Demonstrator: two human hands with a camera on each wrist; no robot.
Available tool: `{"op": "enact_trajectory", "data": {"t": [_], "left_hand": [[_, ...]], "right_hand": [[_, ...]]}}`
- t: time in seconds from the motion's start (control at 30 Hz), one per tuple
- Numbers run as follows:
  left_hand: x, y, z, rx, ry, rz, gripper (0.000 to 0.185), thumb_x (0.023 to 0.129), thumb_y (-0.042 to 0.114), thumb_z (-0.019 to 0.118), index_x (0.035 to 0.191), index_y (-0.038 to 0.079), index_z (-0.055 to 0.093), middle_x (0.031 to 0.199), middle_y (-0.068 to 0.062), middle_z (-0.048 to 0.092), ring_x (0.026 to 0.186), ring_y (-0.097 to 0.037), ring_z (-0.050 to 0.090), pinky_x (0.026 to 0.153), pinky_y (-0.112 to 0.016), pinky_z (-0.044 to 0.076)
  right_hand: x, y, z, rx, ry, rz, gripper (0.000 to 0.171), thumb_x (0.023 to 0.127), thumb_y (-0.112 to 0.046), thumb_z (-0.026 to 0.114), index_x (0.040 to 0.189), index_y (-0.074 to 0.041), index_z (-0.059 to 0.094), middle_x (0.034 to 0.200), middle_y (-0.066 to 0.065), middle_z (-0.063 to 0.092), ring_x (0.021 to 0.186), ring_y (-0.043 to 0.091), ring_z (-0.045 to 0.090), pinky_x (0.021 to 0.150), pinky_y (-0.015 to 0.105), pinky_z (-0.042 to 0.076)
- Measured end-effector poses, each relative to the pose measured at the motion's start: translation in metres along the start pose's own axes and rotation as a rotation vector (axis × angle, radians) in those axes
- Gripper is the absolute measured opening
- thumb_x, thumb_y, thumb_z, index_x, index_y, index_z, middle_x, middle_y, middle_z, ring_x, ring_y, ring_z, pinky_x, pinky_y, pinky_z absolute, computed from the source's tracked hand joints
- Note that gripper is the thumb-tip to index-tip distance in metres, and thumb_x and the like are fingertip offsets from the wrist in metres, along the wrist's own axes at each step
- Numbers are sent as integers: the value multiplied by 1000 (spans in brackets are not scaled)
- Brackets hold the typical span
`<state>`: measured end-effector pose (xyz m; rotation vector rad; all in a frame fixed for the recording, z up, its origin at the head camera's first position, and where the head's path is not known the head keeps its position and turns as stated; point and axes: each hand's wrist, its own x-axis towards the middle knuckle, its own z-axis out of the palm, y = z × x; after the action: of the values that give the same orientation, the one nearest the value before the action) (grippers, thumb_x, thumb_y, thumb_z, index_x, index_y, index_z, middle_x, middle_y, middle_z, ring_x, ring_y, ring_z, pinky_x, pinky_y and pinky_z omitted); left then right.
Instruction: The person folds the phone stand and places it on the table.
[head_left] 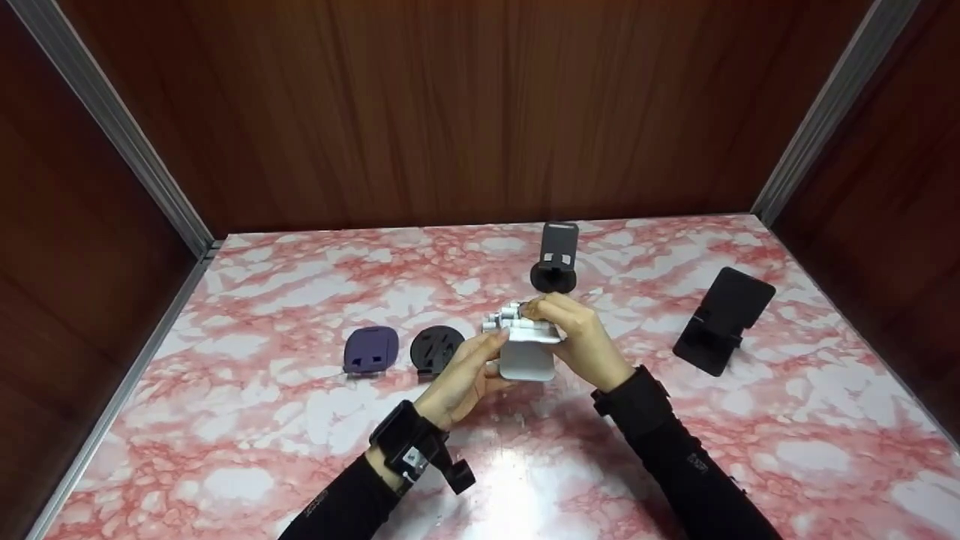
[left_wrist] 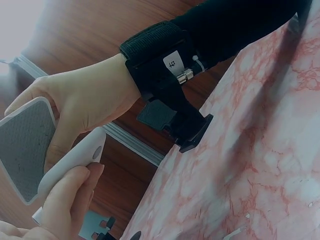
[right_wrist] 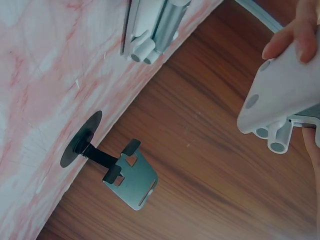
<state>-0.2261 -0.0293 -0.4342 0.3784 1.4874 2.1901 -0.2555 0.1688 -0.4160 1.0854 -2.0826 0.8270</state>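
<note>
Your table (head_left: 225, 420) is boxed in by wooden walls at the left, back and right, with bare marble showing across the lower left and lower right of the head view, while a purple stand (head_left: 370, 350) and a black round stand (head_left: 436, 348) lie just left of your hands, a black upright stand (head_left: 556, 259) sits just behind them and a black folding stand (head_left: 721, 320) stands well apart at the right. At the centre of that view you hold the white phone stand (head_left: 523, 346) between both hands: your left hand (head_left: 459, 381) grips its lower left side with curled fingers, and your right hand (head_left: 581, 336) curls over its top, fingertips pinching the hinged part.
</note>
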Motion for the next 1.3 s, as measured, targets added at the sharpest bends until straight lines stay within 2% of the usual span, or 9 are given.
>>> {"op": "enact_trajectory", "data": {"t": [0.13,0.27,0.37,0.47,0.63,0.8,0.97,1.17,1.3], "left_hand": [[1,1,-1,-3,5,15,66,97,42,53,139,-7,41,123,-15,63,97,-19,70,100,-45,54],[2,4,-3,3,11,59,70,95,44,55,141,-7,40,124,-16,61,95,-19,69,100,-45,54],[2,6,-5,18,19,74,72,94,44,55,142,-6,37,123,-15,60,94,-17,68,99,-44,55],[3,8,-8,30,29,75,72,94,41,53,146,-5,34,124,-14,59,95,-17,67,97,-43,56],[5,8,-11,34,40,81,74,94,35,54,150,-6,27,126,-19,59,98,-18,68,94,-41,58],[6,8,-12,48,43,74,73,93,30,53,151,-6,26,127,-22,60,98,-19,68,96,-43,57],[5,10,-12,48,63,70,71,92,26,53,150,-6,27,119,-17,63,95,-17,69,92,-42,58],[3,12,-11,42,46,68,71,92,24,53,151,-5,25,120,-15,64,96,-16,69,94,-42,58],[2,12,-10,23,34,77,68,93,19,53,151,-5,26,123,-13,62,97,-14,68,91,-34,59]], "right_hand": [[0,1,-4,56,-56,5,40,71,10,80,105,-5,67,106,9,70,100,24,67,87,29,58],[1,3,-14,269,-140,106,46,78,4,78,121,-6,66,122,11,69,114,21,64,96,25,54],[2,2,-21,440,-185,249,41,89,-1,69,129,-6,63,133,13,64,126,20,58,107,26,47],[3,2,-26,538,-187,414,41,96,-2,60,137,-1,56,142,17,56,135,27,50,116,35,40],[3,3,-30,620,-266,712,59,98,-17,60,150,0,37,147,23,46,132,34,49,113,49,42],[1,7,-30,912,-337,904,68,99,-18,57,154,3,23,141,20,43,120,19,56,108,40,48],[1,9,-27,1112,-340,980,72,99,-15,56,154,7,15,129,7,51,108,13,61,96,30,56],[0,11,-25,1131,-345,1025,78,97,-17,60,153,9,12,130,10,48,106,15,61,93,32,57],[0,11,-26,1126,-332,1029,80,95,-13,63,153,9,13,133,14,43,106,14,59,92,31,57]]}}
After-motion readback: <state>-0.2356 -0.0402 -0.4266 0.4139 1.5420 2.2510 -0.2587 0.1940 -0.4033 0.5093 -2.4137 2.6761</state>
